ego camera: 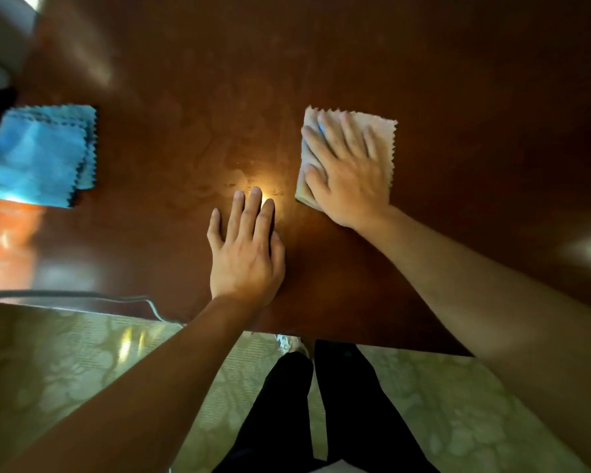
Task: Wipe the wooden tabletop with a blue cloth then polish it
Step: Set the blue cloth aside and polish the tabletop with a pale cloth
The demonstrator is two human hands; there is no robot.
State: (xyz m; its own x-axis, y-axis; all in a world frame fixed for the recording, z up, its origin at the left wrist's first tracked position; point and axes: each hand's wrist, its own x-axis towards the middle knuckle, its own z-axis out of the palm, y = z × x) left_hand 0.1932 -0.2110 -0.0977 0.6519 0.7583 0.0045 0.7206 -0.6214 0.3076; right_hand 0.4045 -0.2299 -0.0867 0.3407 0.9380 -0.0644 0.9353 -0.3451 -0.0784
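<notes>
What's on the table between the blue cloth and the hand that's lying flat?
Nothing: in the head view, only bare wooden tabletop lies between the blue cloth and the left hand.

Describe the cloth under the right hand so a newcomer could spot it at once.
On the dark wooden tabletop, right of centre, a pale beige cloth with zigzag edges lies flat under the right hand. Unlike the blue cloth folded at the left edge, it is pale and pressed down.
</notes>
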